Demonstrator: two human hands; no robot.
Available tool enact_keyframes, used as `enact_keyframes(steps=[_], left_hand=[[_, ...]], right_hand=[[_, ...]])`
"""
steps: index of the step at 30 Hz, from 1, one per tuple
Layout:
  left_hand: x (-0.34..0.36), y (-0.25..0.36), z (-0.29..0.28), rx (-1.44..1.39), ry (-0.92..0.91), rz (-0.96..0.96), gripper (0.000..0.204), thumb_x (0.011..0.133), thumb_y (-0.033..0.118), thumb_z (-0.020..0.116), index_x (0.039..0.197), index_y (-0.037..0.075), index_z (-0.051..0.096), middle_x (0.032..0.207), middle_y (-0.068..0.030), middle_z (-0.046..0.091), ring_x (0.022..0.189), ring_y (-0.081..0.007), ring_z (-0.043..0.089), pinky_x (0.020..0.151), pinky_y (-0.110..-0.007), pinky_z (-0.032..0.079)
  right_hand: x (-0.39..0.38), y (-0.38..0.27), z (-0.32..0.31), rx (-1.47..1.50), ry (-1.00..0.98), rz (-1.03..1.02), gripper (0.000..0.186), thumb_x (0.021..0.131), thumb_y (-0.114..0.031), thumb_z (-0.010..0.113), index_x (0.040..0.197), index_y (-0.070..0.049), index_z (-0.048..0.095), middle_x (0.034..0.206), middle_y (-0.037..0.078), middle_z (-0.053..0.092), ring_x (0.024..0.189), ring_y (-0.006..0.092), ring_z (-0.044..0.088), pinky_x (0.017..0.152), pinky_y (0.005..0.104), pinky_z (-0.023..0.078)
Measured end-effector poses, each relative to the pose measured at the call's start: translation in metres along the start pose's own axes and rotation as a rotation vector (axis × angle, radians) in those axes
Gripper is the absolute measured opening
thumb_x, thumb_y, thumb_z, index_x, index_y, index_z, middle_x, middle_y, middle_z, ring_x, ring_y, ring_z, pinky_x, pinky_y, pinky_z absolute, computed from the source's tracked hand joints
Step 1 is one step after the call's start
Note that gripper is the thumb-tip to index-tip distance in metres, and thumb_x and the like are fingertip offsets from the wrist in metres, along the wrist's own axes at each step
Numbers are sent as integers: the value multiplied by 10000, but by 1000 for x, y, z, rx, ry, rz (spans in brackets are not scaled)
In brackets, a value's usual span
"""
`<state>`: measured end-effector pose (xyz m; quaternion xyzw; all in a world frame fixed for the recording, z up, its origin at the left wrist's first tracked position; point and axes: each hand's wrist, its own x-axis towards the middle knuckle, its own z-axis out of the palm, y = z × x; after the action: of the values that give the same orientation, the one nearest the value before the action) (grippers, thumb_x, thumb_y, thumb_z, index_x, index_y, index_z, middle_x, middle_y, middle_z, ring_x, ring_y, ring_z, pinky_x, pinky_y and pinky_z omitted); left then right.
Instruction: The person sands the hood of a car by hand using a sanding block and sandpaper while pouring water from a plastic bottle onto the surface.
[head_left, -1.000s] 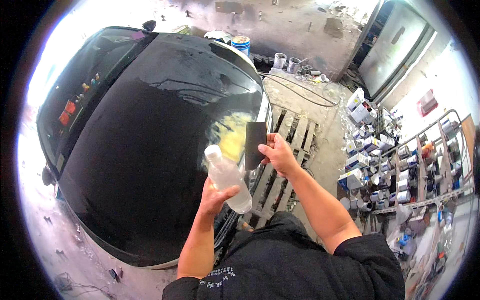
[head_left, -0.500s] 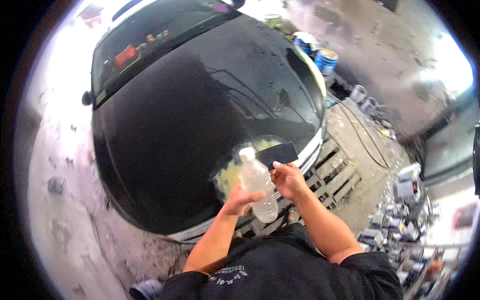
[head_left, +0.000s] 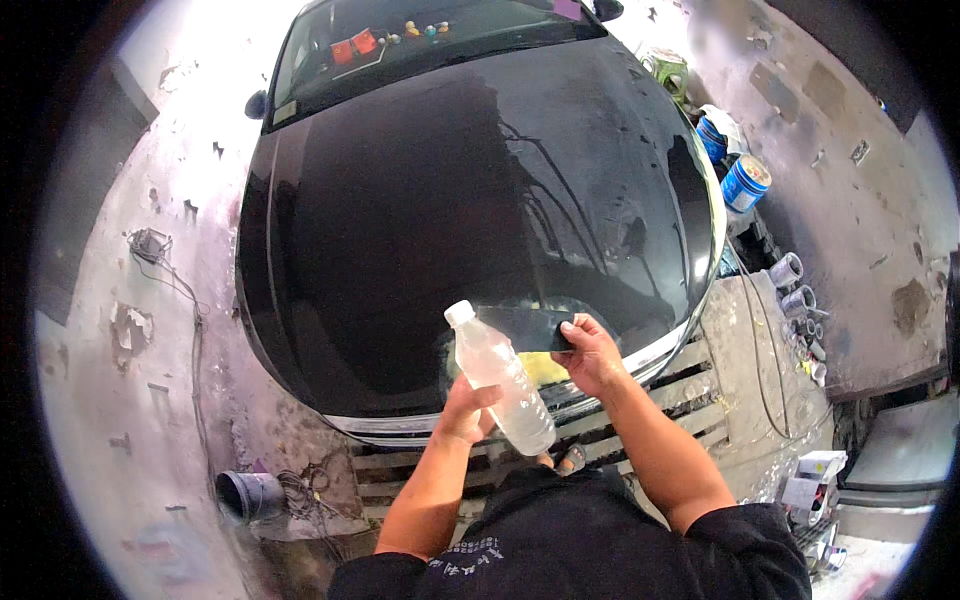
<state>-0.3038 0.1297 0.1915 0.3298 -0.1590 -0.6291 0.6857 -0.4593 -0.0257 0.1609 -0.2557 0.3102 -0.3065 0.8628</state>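
Observation:
My left hand grips a clear plastic bottle with a white cap; it is tilted, cap away from me, with clear or cloudy contents. Pinched between the thumb and fingers of my right hand is a thin dark sheet that looks like sandpaper, reaching left behind the bottle's upper part. Both hands are over the front edge of a black car hood. Below the sheet, a yellowish filler-like patch with a pale border shows on the hood, partly hidden by bottle and hands.
Wooden slats lie on the floor by the car's front. Blue paint buckets and several cans stand to the right, near a hose. A dark bucket is at lower left, beside tangled cable.
My view has shifted, so the car appears farther right. The sandpaper has turned from a broad black face to a flatter, greyer angle, farther behind the bottle. Both grips persist.

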Motion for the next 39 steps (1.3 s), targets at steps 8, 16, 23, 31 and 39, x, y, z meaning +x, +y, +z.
enact_keyframes(steps=[8,16,23,31,39], left_hand=[[15,9,-13,-36,33,96,825,682,229,794,1377,22,401,1171,-82,550,1061,-232,583,907,-401,512],[15,18,-14,-76,127,159,823,676,191,763,1388,1,395,1245,-107,557,988,-289,653,928,-488,528],[25,11,10,-79,164,184,809,719,226,748,1408,20,377,1331,-113,528,1010,-318,654,933,-547,519],[56,-19,59,-65,308,170,541,877,262,618,1332,7,475,1193,-132,615,1062,-303,629,973,-489,485],[107,-17,91,-222,366,124,433,1008,344,474,1317,40,487,1200,-108,614,1096,-247,605,955,-411,495]], right_hand=[[32,-5,19,-333,-185,169,114,929,-206,641,956,-97,617,921,4,659,840,155,627,727,332,502],[50,-27,43,-1144,-256,-122,288,922,-280,670,866,2,655,718,44,663,658,148,639,613,295,501],[58,-54,14,-1119,-457,-64,335,926,-334,666,816,-19,636,678,47,639,627,111,602,586,284,481],[51,-104,-10,-1431,-701,-928,590,842,-186,678,1393,-214,470,1389,193,483,1126,347,590,911,406,512],[82,-111,-21,-1219,-1025,-489,733,784,-173,744,1426,-306,417,1545,268,219,1258,458,481,1030,458,427]])
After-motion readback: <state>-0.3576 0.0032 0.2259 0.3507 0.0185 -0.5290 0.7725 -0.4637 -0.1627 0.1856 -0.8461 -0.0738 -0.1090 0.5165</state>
